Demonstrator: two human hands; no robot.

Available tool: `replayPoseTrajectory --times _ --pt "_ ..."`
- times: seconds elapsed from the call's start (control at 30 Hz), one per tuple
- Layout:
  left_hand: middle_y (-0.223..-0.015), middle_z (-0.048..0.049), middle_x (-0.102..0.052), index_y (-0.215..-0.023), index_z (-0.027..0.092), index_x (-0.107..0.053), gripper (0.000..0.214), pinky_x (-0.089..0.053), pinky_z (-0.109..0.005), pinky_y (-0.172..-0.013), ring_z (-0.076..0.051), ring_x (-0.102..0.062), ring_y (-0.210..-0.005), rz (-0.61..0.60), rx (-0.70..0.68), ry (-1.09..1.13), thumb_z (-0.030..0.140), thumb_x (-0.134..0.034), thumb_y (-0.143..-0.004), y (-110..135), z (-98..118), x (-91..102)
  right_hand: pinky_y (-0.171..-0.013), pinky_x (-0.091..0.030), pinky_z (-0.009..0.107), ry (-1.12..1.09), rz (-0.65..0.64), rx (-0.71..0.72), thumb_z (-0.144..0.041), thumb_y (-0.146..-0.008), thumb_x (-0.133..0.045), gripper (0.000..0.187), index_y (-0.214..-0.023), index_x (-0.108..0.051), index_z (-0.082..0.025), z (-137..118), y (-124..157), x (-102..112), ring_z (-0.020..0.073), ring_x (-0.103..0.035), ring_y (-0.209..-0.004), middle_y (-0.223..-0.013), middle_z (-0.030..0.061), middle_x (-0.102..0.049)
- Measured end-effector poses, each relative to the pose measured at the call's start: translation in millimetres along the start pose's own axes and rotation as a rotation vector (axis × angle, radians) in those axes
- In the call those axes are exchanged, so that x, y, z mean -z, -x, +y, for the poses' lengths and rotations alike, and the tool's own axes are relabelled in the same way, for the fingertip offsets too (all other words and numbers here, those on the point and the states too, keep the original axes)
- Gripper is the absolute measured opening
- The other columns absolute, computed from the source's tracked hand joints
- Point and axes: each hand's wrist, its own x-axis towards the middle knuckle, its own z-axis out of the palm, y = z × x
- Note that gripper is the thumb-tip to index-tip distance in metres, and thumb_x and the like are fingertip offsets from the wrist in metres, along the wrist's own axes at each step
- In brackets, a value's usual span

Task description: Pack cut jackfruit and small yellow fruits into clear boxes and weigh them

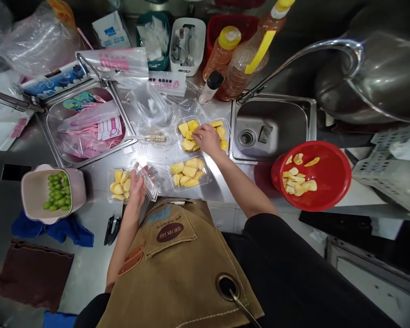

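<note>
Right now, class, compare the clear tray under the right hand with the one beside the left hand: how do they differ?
The tray under the right hand sits further back, by the sink; the tray beside the left hand sits nearer the person. The right hand touches the first tray's fruit, while the left hand holds a clear lid beside the second tray. Both are clear plastic and hold yellow fruit chunks.
</note>
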Motion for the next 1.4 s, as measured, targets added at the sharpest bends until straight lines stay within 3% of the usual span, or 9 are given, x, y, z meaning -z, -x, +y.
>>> replayPoseTrajectory --times 0.23,0.43,0.67,0.83,1.0,1.1,1.2,1.3,1.4 --pt "-0.157 -0.0137 -0.065 -0.159 0.039 -0.055 0.096 -0.065 -0.050 -0.106 -0.033 -0.072 -0.135 -0.011 -0.016 -0.008 0.074 -0.091 -0.077 1 -10 -10.0 -0.105 -0.056 0.052 0.075 -0.057 0.123 -0.030 -0.111 -0.050 0.035 -0.110 -0.084 -0.022 12 3 -1 0.0357 -0.065 -0.120 -0.120 0.0158 -0.075" --pt "-0.156 -0.0141 -0.066 -0.161 0.037 -0.053 0.100 -0.065 -0.050 -0.106 -0.035 -0.071 -0.136 0.045 -0.034 -0.047 0.075 -0.092 -0.077 4 -10 -5.3 -0.111 -0.056 0.051 0.054 -0.115 0.066 -0.034 -0.111 -0.050 0.030 -0.110 -0.077 -0.023 6 0 2 0.0348 -0.062 -0.129 -0.126 0.0152 -0.074" --pt "-0.156 -0.0136 -0.065 -0.160 0.039 -0.054 0.097 -0.063 -0.055 -0.109 -0.036 -0.071 -0.137 0.050 -0.064 -0.068 0.077 -0.090 -0.078 7 -13 -0.1 -0.117 -0.053 0.058 0.035 0.155 -0.204 -0.050 -0.116 -0.028 0.057 -0.120 -0.077 -0.021 20 -54 29 0.0391 -0.067 -0.126 -0.126 0.0200 -0.075" --pt "-0.156 -0.0142 -0.063 -0.158 0.039 -0.053 0.095 -0.063 -0.053 -0.107 -0.035 -0.071 -0.135 0.048 -0.080 -0.076 0.075 -0.090 -0.079 10 -17 -5.8 -0.113 -0.057 0.051 -0.022 -0.120 -0.121 -0.056 -0.102 -0.063 0.050 -0.127 -0.077 -0.015 9 -89 35 0.0367 -0.074 -0.118 -0.119 0.0162 -0.082" --pt "-0.151 -0.0154 -0.061 -0.157 0.035 -0.051 0.102 -0.063 -0.050 -0.102 -0.034 -0.072 -0.130 0.072 -0.112 -0.113 0.070 -0.096 -0.072 11 -15 -14.8 -0.119 -0.051 0.057 0.013 -0.230 -0.062 -0.046 -0.098 -0.064 0.032 -0.100 -0.077 -0.017 -23 -90 43 0.0409 -0.072 -0.124 -0.112 0.0183 -0.082" --pt "-0.151 -0.0163 -0.060 -0.157 0.033 -0.050 0.105 -0.062 -0.051 -0.105 -0.034 -0.070 -0.130 0.090 -0.140 -0.154 0.068 -0.098 -0.070 14 -8 -21.4 -0.124 -0.045 0.065 -0.174 -0.111 -0.098 -0.051 -0.097 -0.064 0.030 -0.100 -0.071 -0.022 -35 -81 62 0.0442 -0.067 -0.133 -0.116 0.0197 -0.081" --pt "-0.158 -0.0177 -0.056 -0.159 0.033 -0.050 0.105 -0.058 -0.055 -0.112 -0.038 -0.064 -0.139 0.110 -0.217 -0.273 0.062 -0.099 -0.071 22 8 -34.8 -0.111 -0.056 0.064 -0.372 -0.035 -0.179 -0.053 -0.100 -0.063 0.026 -0.104 -0.062 -0.027 -38 -52 81 0.0379 -0.077 -0.110 -0.101 0.0146 -0.079" --pt "-0.167 -0.0178 -0.050 -0.164 0.033 -0.049 0.109 -0.049 -0.060 -0.124 -0.042 -0.058 -0.147 0.106 -0.396 -0.463 0.054 -0.103 -0.071 28 28 -61.8 -0.084 -0.067 0.054 -0.558 -0.045 -0.287 -0.049 -0.101 -0.061 0.023 -0.107 -0.050 -0.029 -37 4 82 0.0287 -0.076 -0.074 -0.073 0.0024 -0.071" --pt "-0.170 -0.0196 -0.048 -0.167 0.028 -0.048 0.113 -0.036 -0.062 -0.134 -0.045 -0.047 -0.158 -0.008 -0.604 -0.735 0.054 -0.103 -0.071 24 42 -100.3 -0.069 -0.069 0.046 -0.723 -0.089 -0.387 -0.049 -0.095 -0.069 0.032 -0.104 -0.044 -0.031 -36 71 63 0.0271 -0.076 -0.065 -0.064 -0.0023 -0.068"
